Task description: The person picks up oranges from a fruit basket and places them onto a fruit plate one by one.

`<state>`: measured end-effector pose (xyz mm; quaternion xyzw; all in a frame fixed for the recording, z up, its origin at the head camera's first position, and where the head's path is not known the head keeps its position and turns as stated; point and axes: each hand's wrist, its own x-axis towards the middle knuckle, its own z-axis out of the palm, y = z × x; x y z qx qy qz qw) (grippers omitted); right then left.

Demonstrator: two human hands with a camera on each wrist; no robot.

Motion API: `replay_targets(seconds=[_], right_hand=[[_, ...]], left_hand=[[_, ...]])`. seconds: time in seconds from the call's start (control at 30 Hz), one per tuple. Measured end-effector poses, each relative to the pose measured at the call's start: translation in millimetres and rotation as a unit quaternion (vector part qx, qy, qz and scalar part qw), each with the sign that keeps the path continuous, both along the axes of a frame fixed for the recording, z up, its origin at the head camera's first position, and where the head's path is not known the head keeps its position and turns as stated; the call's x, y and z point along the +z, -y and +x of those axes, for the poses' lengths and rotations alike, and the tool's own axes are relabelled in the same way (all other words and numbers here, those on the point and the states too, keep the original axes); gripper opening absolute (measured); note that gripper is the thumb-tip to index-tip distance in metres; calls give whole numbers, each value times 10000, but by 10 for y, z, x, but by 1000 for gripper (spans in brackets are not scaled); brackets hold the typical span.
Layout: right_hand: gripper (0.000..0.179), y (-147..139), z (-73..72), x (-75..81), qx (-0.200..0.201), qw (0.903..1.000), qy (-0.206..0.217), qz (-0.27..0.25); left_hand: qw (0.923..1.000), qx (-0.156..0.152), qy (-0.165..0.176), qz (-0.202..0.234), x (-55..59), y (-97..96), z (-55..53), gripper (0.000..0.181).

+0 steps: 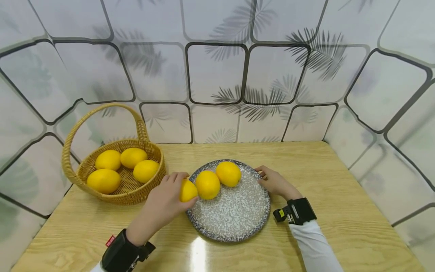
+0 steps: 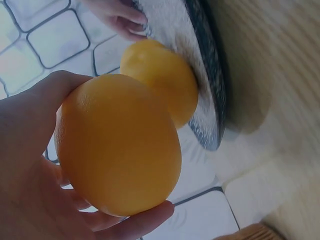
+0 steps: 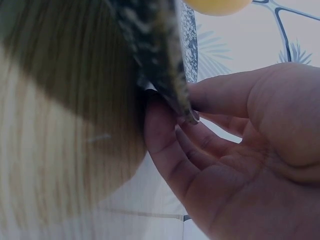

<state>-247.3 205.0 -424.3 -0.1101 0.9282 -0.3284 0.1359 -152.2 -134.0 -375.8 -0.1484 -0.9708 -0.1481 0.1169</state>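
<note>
My left hand (image 1: pixel 167 195) grips a lemon (image 1: pixel 188 190) at the left rim of the speckled grey plate (image 1: pixel 234 215). In the left wrist view, thumb and fingers curl round that lemon (image 2: pixel 120 145). Two more lemons lie on the plate: one (image 1: pixel 208 184) beside the held one, the other (image 1: pixel 229 174) near the far rim. At the plate's right edge, my right hand (image 1: pixel 274 183) pinches the dark rim. The right wrist view shows the thumb above the rim (image 3: pixel 167 65) and fingers beneath it.
A wicker basket (image 1: pixel 132 198) with a tall handle stands left of the plate, holding several lemons (image 1: pixel 108 160). The wooden table (image 1: pixel 343 211) meets a patterned curtain (image 1: pixel 217 124) at the back and sides.
</note>
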Motion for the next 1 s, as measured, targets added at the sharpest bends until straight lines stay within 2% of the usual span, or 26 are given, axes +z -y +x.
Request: replay_targets(seconds=[0.2, 0.47, 0.63, 1.0], right_hand=[[45, -2, 0, -12, 20, 10000, -13, 15], [45, -19, -21, -20, 24, 10000, -8, 6], [45, -27, -22, -2, 0, 10000, 21, 28], [46, -30, -7, 18, 36, 10000, -23, -23]], left_hand=[[9996, -161, -204, 51, -120, -120, 35, 68], [9998, -167, -54, 62, -230, -283, 76, 67], [9998, -202, -17, 44, -276, -355, 59, 65], [9989, -288, -309, -199, -405, -509, -10, 67]])
